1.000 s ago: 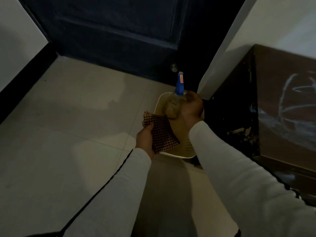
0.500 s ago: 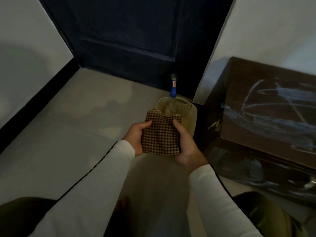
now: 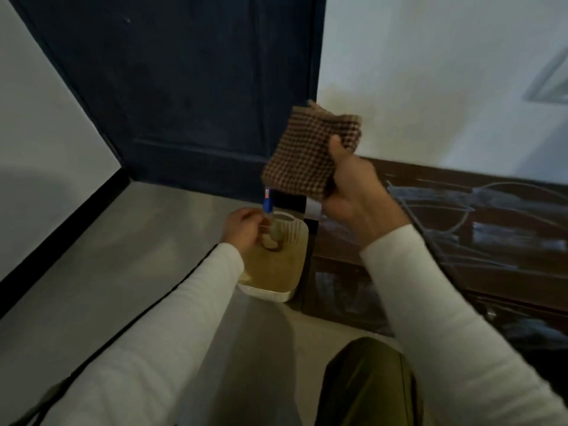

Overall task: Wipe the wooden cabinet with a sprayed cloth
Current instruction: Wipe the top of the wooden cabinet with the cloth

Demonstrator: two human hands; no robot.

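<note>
My right hand (image 3: 353, 192) holds a folded brown checked cloth (image 3: 310, 152) raised in front of the door edge, above the cabinet's left end. The low dark wooden cabinet (image 3: 479, 241) stands on the right against the wall, its top streaked with pale smears. Lower down, my left hand (image 3: 242, 229) curls its fingers around the neck of a clear spray bottle (image 3: 270, 232) with a blue nozzle. The bottle stands upright in a cream plastic basket (image 3: 295, 238) on the floor beside the cabinet.
A dark blue door (image 3: 190, 87) fills the corner ahead, with white walls on either side and a black skirting on the left. Pale floor tiles (image 3: 123, 256) spread out to the left. My knee in olive trousers (image 3: 368, 382) shows at the bottom.
My right hand has lifted the cloth up and to the right on its own. My left hand has let go of the cloth and dropped to the spray bottle in the basket.
</note>
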